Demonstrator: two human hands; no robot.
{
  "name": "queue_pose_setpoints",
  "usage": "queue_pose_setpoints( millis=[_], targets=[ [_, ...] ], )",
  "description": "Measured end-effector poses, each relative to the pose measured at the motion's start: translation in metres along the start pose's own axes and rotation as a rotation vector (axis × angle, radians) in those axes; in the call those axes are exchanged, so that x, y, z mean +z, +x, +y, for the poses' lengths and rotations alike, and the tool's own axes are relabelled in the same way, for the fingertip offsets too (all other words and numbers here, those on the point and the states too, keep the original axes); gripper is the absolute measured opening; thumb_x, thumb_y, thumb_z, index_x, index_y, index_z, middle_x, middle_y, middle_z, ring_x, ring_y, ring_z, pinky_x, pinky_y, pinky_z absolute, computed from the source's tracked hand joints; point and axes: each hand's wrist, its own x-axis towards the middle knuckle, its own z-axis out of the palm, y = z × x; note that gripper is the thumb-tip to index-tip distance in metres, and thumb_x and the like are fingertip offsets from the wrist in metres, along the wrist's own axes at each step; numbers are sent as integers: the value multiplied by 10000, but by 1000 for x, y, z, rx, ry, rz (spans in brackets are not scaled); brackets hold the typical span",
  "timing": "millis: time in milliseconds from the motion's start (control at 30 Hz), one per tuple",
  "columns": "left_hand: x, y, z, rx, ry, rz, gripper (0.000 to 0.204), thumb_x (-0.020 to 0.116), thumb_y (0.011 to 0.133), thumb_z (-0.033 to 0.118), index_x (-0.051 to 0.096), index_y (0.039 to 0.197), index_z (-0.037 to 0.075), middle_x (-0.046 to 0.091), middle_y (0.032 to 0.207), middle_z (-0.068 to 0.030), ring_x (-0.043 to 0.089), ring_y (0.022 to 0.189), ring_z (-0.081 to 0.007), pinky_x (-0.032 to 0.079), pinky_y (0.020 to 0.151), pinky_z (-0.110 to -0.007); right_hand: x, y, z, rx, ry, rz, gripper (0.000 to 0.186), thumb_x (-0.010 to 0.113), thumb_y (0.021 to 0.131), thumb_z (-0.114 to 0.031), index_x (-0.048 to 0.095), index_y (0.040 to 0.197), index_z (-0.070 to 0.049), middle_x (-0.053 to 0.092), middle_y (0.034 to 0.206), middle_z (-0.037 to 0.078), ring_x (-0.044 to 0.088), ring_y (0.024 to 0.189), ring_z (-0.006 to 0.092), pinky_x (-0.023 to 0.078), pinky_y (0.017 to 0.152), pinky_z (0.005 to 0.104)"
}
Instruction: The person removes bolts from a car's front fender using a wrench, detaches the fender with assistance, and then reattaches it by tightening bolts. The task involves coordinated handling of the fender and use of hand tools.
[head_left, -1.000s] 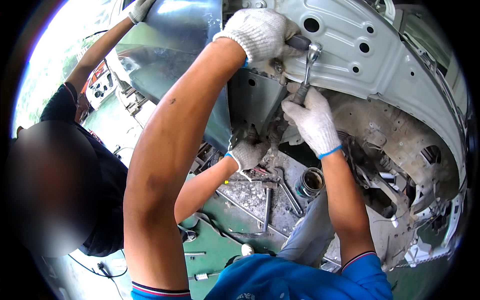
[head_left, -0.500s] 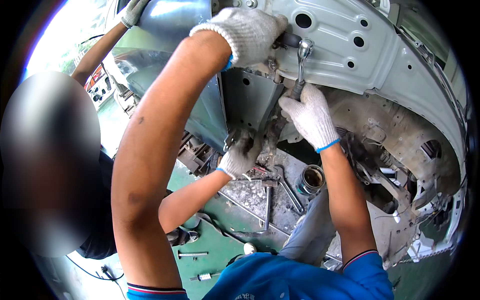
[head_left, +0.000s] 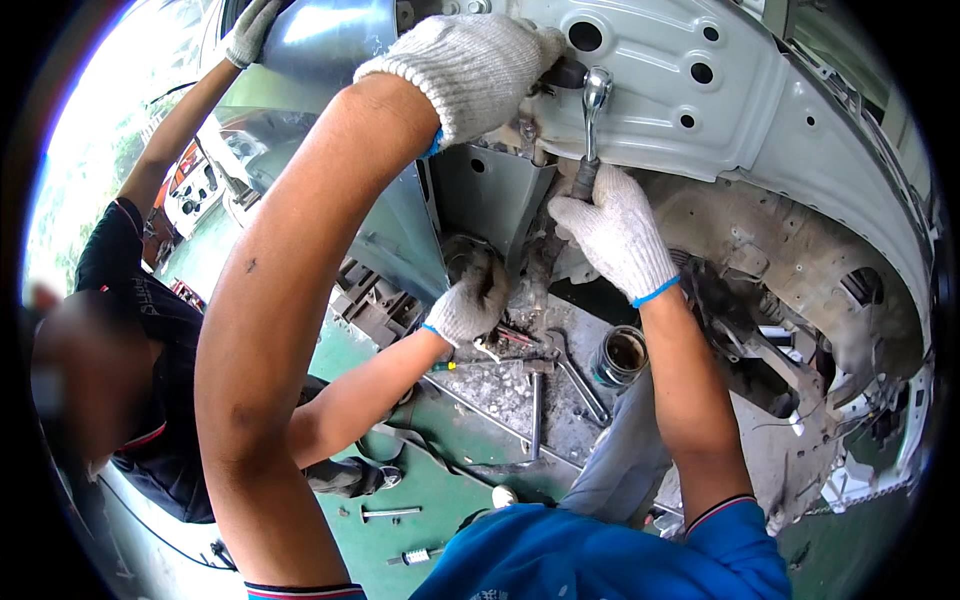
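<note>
My right hand (head_left: 618,230), in a white knit glove with a blue cuff, is closed round the grip of a chrome ratchet wrench (head_left: 594,118). The wrench stands nearly upright in the picture in front of a pale grey car body panel (head_left: 650,110). A dark cylindrical socket (head_left: 566,74) joins the ratchet head on its left. My left hand (head_left: 465,75), gloved too, is curled round the socket's other end; its fingertips are hidden. Below my left wrist, a co-worker's gloved hand (head_left: 470,305) grips near the lower edge of a blue-grey car door (head_left: 395,235).
The co-worker (head_left: 150,330) leans in at the left, another gloved hand (head_left: 250,30) on the door's top. Below lie a hammer (head_left: 537,400), an adjustable wrench (head_left: 575,375) and an open can (head_left: 620,355). The wheel arch (head_left: 800,230) curves at the right.
The scene has shifted slightly left in view. The co-worker's head has moved lower, showing more of the dark shirt. A yellow-green tool now shows beside the co-worker's lower hand. Both my hands keep their holds.
</note>
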Motion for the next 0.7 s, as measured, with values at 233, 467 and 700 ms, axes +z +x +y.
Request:
queue_pose_setpoints(
  millis=[233, 467, 700],
  targets=[
    [26, 7, 23, -45, 220, 68, 266, 680, 947, 270, 643, 1178, 142, 720, 948, -101, 745, 889, -289, 604, 716, -426, -18, -36, -20, 182, 1100, -418, 206, 684, 936, -152, 617, 1036, 15, 718, 871, 141, 688, 661, 190, 544, 580, 311],
    [-22, 6, 12, 58, 27, -87, 223, 570, 931, 191, 721, 1088, 145, 746, 976, -133, 735, 852, -330, 579, 721, -457, 4, -9, 9, -130, 116, 15, 232, 718, 863, -167, 583, 917, 14, 653, 778, 114, 675, 661, 201, 547, 639, 373],
    [8, 8, 30, -124, 205, -29, 210, 638, 951, 280, 693, 1091, 134, 732, 910, -124, 740, 854, -314, 592, 720, -436, -16, -42, -36, 202, 914, -303, 202, 709, 904, -178, 633, 959, 0, 699, 840, 110, 697, 732, 191, 569, 668, 312]
  ],
)
